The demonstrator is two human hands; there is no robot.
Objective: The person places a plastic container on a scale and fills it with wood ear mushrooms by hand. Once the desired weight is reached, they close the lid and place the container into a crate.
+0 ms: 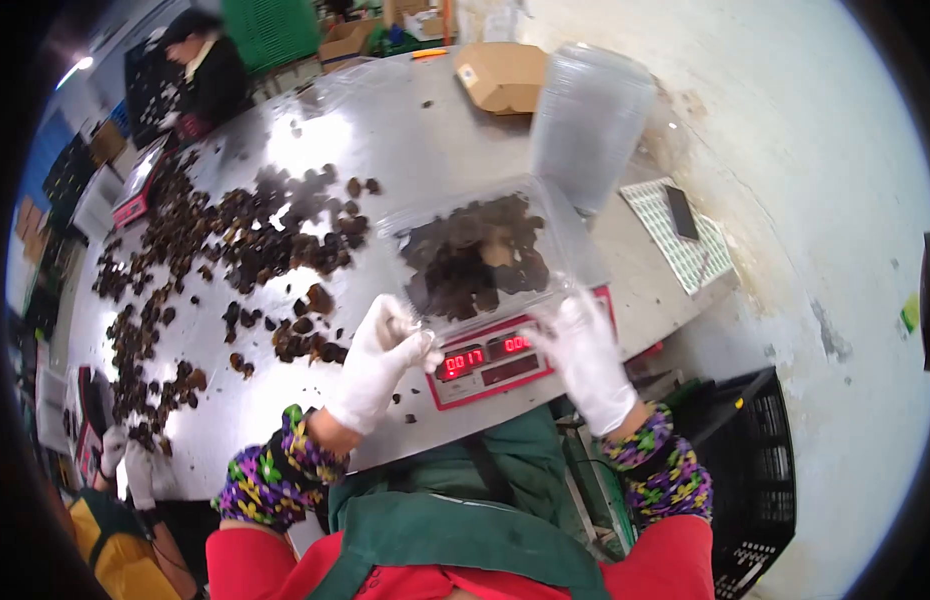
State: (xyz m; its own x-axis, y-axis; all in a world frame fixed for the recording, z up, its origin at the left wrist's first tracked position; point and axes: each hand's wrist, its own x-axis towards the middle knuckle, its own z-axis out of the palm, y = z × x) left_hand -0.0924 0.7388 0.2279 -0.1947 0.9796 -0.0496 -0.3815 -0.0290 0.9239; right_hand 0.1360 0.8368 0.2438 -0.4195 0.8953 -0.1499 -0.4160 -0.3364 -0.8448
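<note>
A clear plastic box (473, 258) with dark brown, mushroom-like pieces in it is between my hands, over a red digital scale (495, 372) with lit red digits. White gloves cover both hands. My left hand (387, 362) pinches the box's near left corner, thumb and fingers together. At the near right corner, my right hand (583, 350) has its fingers on the box edge, slightly blurred. The box overlaps the scale's platform and hides most of it.
Loose dark pieces (250, 235) spread over the metal table (425, 150) at left. Nested clear boxes (595, 125), a cardboard box (500, 75) and a phone (680, 212) lie beyond. A black crate (760, 470) stands at right. One person (200, 75) is across; another's gloved hands (135, 465) are at left.
</note>
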